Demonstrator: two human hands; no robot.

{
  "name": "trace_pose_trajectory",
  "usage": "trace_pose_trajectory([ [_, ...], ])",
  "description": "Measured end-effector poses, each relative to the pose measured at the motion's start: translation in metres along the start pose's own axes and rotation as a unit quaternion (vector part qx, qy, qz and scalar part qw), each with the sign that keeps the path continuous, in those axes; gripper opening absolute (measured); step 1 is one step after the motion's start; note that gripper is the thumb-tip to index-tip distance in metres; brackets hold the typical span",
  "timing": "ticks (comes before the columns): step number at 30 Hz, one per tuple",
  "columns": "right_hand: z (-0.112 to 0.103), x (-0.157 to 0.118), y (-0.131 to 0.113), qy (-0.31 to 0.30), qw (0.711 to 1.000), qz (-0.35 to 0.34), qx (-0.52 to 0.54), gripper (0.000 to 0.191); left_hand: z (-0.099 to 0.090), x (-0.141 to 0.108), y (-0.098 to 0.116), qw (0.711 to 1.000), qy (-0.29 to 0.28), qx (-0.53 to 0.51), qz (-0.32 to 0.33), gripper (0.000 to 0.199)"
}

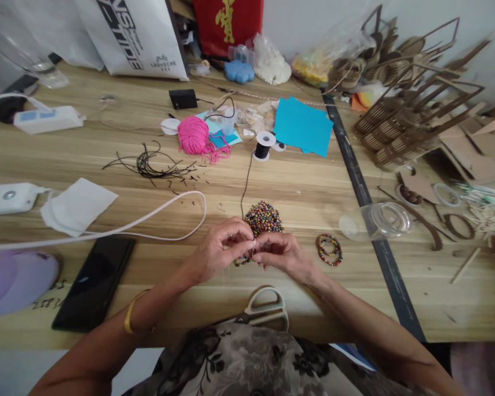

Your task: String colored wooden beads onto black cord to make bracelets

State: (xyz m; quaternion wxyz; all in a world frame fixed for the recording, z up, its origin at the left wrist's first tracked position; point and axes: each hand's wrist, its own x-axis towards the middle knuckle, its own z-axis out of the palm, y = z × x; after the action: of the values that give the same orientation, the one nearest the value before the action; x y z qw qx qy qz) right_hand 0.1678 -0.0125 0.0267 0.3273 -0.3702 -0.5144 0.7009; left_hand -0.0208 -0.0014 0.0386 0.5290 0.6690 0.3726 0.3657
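My left hand (225, 247) and my right hand (282, 254) meet at the middle of the table, fingertips pinched close together. Between them is a thin black cord (246, 190), which runs up to a spool of black cord (263, 147). A short string of beads (242, 260) hangs just under the fingers, partly hidden by them. Right behind the hands lies a heap of small multicoloured beads (264, 217). Finished-looking beaded bracelets (330, 249) rest to the right of my right hand. Scissors (266, 308) with pale handles lie near the table edge, in front of my body.
A black phone (94, 283) and a white cable (165, 206) lie at left. Farther back are black cord scraps (148, 164), pink yarn (193, 135) and blue sheets (303, 126). At right stand a clear plastic cup (379, 221) and brown cardboard baskets (396, 132).
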Motion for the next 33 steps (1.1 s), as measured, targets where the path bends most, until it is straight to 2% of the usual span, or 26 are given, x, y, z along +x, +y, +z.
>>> trace_pose_trajectory([
  [7,0.002,0.001,-0.002,-0.01,1.0,-0.024,-0.013,0.018,0.003,-0.001,0.005,1.0,0.001,0.014,0.012,0.014],
  [10,0.004,0.0,-0.009,-0.007,0.999,-0.037,-0.038,0.018,-0.001,-0.001,0.005,0.999,-0.01,-0.011,-0.045,0.02],
  [13,0.007,-0.003,-0.017,-0.006,0.998,-0.037,-0.055,0.016,-0.005,-0.001,0.001,0.99,-0.077,-0.052,-0.105,0.035],
  [16,0.006,-0.005,-0.018,-0.009,0.998,-0.032,-0.054,0.015,-0.003,-0.002,-0.003,0.965,-0.149,-0.118,-0.179,0.052],
  [19,0.0,-0.004,-0.011,0.005,0.998,-0.018,-0.054,0.017,0.001,-0.005,-0.009,0.926,-0.183,-0.202,-0.261,0.06],
  [23,-0.008,0.0,0.007,0.011,0.997,0.016,-0.068,0.022,0.008,-0.014,-0.022,0.881,-0.168,-0.303,-0.323,0.052],
  [27,-0.015,0.002,0.026,0.01,0.993,0.02,-0.112,0.024,0.014,-0.027,-0.033,0.857,-0.128,-0.35,-0.357,0.04],
  [29,-0.018,0.003,0.033,0.01,0.989,0.003,-0.147,0.024,0.017,-0.032,-0.034,0.861,-0.107,-0.341,-0.363,0.04],
  [30,-0.019,0.004,0.035,0.012,0.985,-0.012,-0.174,0.023,0.018,-0.035,-0.033,0.872,-0.101,-0.316,-0.361,0.041],
  [33,-0.021,0.004,0.038,0.019,0.961,-0.061,-0.268,0.02,0.02,-0.041,-0.026,0.929,-0.099,-0.149,-0.324,0.036],
])
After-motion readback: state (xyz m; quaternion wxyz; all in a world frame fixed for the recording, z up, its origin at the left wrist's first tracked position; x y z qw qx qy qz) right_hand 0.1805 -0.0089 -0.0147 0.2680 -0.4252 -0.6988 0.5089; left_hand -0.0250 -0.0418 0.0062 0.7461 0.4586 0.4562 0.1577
